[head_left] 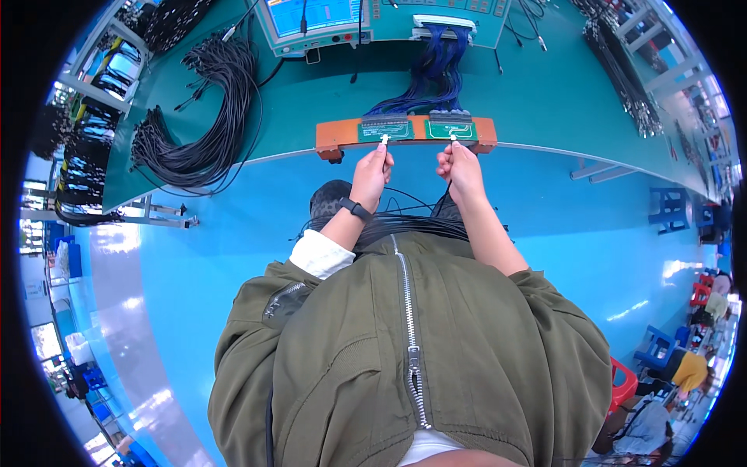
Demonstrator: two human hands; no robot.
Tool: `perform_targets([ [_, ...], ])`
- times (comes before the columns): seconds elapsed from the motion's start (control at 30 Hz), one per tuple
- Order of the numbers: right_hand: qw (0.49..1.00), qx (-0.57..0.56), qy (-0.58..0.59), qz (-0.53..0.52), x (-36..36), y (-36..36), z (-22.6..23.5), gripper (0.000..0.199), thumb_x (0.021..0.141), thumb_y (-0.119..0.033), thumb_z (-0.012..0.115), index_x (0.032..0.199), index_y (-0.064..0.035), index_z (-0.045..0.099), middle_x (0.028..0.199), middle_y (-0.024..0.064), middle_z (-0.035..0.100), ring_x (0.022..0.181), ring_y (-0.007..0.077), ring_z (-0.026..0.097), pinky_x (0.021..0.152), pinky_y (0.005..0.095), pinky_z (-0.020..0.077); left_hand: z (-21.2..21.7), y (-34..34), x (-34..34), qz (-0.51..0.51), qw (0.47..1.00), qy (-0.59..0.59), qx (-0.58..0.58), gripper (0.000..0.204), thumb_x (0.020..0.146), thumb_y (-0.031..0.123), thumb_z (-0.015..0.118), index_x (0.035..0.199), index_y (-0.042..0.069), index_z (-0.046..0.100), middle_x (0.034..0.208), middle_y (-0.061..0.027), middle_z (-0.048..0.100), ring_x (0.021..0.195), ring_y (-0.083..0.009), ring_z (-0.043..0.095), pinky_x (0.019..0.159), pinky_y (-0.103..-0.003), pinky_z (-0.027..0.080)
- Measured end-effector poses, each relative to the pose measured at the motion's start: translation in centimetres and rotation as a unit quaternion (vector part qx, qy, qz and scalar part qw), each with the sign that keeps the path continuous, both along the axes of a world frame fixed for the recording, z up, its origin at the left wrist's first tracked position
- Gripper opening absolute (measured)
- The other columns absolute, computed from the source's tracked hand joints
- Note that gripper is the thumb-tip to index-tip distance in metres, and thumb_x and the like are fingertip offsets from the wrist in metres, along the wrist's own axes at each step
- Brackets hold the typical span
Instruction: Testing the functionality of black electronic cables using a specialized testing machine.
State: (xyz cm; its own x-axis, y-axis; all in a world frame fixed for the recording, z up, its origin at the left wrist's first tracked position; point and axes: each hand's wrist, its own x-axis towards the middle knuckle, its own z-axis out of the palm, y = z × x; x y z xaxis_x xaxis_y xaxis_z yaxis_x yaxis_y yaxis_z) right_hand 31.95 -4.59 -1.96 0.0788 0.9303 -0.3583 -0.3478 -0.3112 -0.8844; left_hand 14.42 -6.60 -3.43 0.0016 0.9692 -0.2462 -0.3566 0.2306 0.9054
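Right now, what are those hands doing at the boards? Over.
Left hand pinching white connector at left green board. Right hand likewise at right green board. Possibly in the way: black cables across lap.

An electronics workshop or factory floor: the green desk [303, 97] carries a bench-top tester [389, 19] with a lit screen at top centre, green circuit boards [397, 132] below it, and a thick black cable bundle [243, 82] at upper left. Blue flooring [187, 265] spreads beneath; plastic stools [657, 347] and seated people [644, 426] fill the lower right.
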Motion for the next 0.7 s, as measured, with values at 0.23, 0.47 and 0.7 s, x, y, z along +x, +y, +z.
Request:
perform_targets([
  [0.23, 0.995, 0.023, -0.052, 0.077, 1.2, 0.6, 0.0, 0.028, 0.096, -0.02, 0.033, 0.08, -0.0047, 0.048, 0.064, 0.0054, 0.055, 0.05, 0.01, 0.042, 0.049, 0.0225, 0.0372, -0.4, 0.0, 0.8, 0.05, 0.999, 0.009, -0.006, 0.037, 0.097, 0.032, 0.039, 0.073, 0.007, 0.051, 0.059, 0.0019, 0.04, 0.052, -0.0071, 0.034, 0.05, -0.022, 0.032],
  [0.47, 0.989, 0.003, -0.087, 0.117, 1.8, 0.9, 0.2, 0.033, 0.096, -0.027, 0.035, 0.083, -0.0039, 0.053, 0.067, 0.0063, 0.059, 0.05, 0.0101, 0.044, 0.049, 0.0215, 0.0367, -0.2, 0.9, 1.0, 0.115, 0.991, 0.061, -0.015, 0.04, 0.097, 0.034, 0.039, 0.072, 0.006, 0.054, 0.06, 0.0015, 0.043, 0.053, -0.007, 0.036, 0.05, -0.022, 0.032],
  [0.7, 0.989, 0.024, -0.144, 0.007, 9.4, -1.4, -0.3, 0.028, 0.093, -0.029, 0.049, 0.088, -0.0027, 0.058, 0.065, 0.0044, 0.056, 0.05, 0.0076, 0.043, 0.046, 0.0187, 0.0339, 1.4, -1.0, -10.2, 0.192, 0.972, 0.059, -0.118, 0.061, 0.09, 0.055, 0.04, 0.071, 0.003, 0.065, 0.058, 0.0008, 0.047, 0.052, -0.0088, 0.04, 0.047, -0.022, 0.032],
])
